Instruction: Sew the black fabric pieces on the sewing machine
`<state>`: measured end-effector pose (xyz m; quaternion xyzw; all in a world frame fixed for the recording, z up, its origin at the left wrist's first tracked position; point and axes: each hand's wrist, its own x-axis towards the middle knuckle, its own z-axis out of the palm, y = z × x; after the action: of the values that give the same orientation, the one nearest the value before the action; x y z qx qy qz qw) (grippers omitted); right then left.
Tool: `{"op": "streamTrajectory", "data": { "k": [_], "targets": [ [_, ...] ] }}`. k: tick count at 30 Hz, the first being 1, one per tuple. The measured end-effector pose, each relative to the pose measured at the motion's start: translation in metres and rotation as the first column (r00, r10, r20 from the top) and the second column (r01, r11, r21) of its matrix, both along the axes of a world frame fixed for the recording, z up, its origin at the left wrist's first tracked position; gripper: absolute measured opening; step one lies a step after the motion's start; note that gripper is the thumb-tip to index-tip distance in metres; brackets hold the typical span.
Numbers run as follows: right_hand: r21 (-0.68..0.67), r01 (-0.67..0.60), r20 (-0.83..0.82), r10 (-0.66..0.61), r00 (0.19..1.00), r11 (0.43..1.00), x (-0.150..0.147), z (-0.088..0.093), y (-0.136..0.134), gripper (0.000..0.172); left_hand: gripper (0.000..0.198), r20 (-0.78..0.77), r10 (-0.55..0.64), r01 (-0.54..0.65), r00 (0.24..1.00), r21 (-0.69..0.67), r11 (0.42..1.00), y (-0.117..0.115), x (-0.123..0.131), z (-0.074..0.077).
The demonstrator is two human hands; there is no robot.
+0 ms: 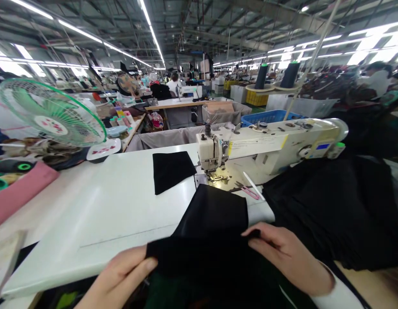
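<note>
My left hand (125,272) pinches the left edge of a black fabric piece (199,253) at the table's front edge. On the opposite side, my right hand (285,255) grips its right corner between thumb and fingers. Just beyond, another black panel (215,210) lies on the table, its lower part covered by the held fabric; whether the two are joined I cannot tell. A smaller black piece (173,169) rests flat left of the sewing machine (269,143). Pink-handled scissors (248,190) and a white pen-like stick (253,184) lie right of the needle area.
A heap of black fabric (334,206) sits at the right. At the left are a green fan (52,116), a pink cloth roll (22,193) and thread spools (17,166). Behind the machine stands a blue basket (269,116); dark thread cones (261,77) rise above it.
</note>
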<state>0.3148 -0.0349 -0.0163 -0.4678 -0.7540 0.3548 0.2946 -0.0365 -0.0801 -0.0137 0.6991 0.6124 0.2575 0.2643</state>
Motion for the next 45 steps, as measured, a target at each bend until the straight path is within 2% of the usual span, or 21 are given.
{"op": "streamTrajectory", "data": {
  "k": [3,6,9,11,13,16,18,20,22,25,29,31,33,35,37,39,41,43,45],
  "targets": [
    [-0.013,0.187,0.099,-0.185,0.978,0.982,-0.007,-0.03,0.02,0.036,0.045,0.039,0.014,-0.011,0.999,-0.065,0.998,0.037,0.027,-0.001],
    [0.075,0.322,0.205,-0.33,0.922,0.944,-0.01,-0.056,0.033,0.034,0.04,0.089,0.009,-0.008,0.996,-0.02,1.0,0.073,0.057,-0.006],
    [0.218,0.398,0.228,-0.443,0.867,0.891,-0.009,-0.071,0.039,0.03,0.033,0.063,0.018,-0.023,0.998,0.081,0.996,0.095,0.077,-0.01],
    [0.29,0.408,0.222,-0.475,0.851,0.866,-0.009,-0.075,0.041,0.028,0.029,-0.017,-0.018,0.02,1.0,0.117,0.993,0.101,0.082,-0.004],
    [0.312,0.396,0.219,-0.471,0.854,0.864,-0.01,-0.076,0.043,0.027,0.028,-0.147,-0.105,0.121,0.983,0.104,0.987,0.103,0.08,0.008],
    [0.308,0.309,0.225,-0.385,0.895,0.9,-0.017,-0.074,0.049,0.025,0.032,-0.36,-0.245,0.266,0.9,0.01,0.964,0.097,0.068,0.026],
    [0.298,0.188,0.218,-0.259,0.941,0.936,-0.025,-0.071,0.055,0.022,0.034,-0.408,-0.322,0.308,0.854,-0.102,0.946,0.091,0.057,0.029],
    [0.27,0.086,0.196,-0.142,0.97,0.959,-0.033,-0.067,0.061,0.022,0.036,-0.376,-0.361,0.3,0.853,-0.211,0.93,0.086,0.046,0.023],
    [0.233,0.042,0.19,-0.088,0.978,0.972,-0.039,-0.063,0.067,0.024,0.036,-0.332,-0.324,0.239,0.886,-0.272,0.932,0.083,0.037,0.011],
    [0.193,0.038,0.248,-0.086,0.965,0.98,-0.043,-0.056,0.075,0.017,0.031,-0.19,-0.256,0.186,0.948,-0.323,0.928,0.084,0.026,-0.002],
    [0.178,0.111,0.273,-0.157,0.949,0.978,-0.043,-0.053,0.088,0.019,0.031,-0.001,-0.194,0.184,0.981,-0.309,0.933,0.097,0.019,0.002],
    [0.176,0.167,0.268,-0.211,0.94,0.97,-0.045,-0.056,0.098,0.02,0.032,-0.013,-0.133,0.126,0.991,-0.244,0.961,0.109,0.018,0.006],
    [0.189,0.23,0.261,-0.275,0.925,0.955,-0.051,-0.061,0.107,0.019,0.029,-0.127,-0.054,0.034,0.99,-0.155,0.987,0.125,0.019,0.003],
    [0.21,0.294,0.254,-0.343,0.904,0.932,-0.058,-0.067,0.114,0.015,0.024,-0.303,0.052,-0.067,0.952,-0.037,0.997,0.14,0.02,-0.006],
    [0.22,0.351,0.246,-0.4,0.883,0.91,-0.064,-0.072,0.119,0.01,0.019,-0.398,0.125,-0.113,0.909,0.055,0.992,0.153,0.021,-0.019],
    [0.21,0.388,0.233,-0.431,0.872,0.898,-0.069,-0.076,0.123,0.009,0.016,-0.366,0.142,-0.126,0.92,0.066,0.99,0.162,0.022,-0.03],
    [0.189,0.404,0.206,-0.439,0.875,0.895,-0.072,-0.078,0.127,0.01,0.015,-0.296,0.126,-0.127,0.947,0.017,0.992,0.168,0.023,-0.038],
    [0.163,0.408,0.162,-0.432,0.887,0.898,-0.072,-0.078,0.13,0.013,0.016,-0.233,0.109,-0.117,0.966,-0.019,0.993,0.169,0.025,-0.041],
    [0.136,0.403,0.092,-0.417,0.904,0.905,-0.07,-0.078,0.133,0.015,0.014,-0.172,0.127,-0.128,0.977,0.007,0.992,0.164,0.027,-0.041]
  ]
}}
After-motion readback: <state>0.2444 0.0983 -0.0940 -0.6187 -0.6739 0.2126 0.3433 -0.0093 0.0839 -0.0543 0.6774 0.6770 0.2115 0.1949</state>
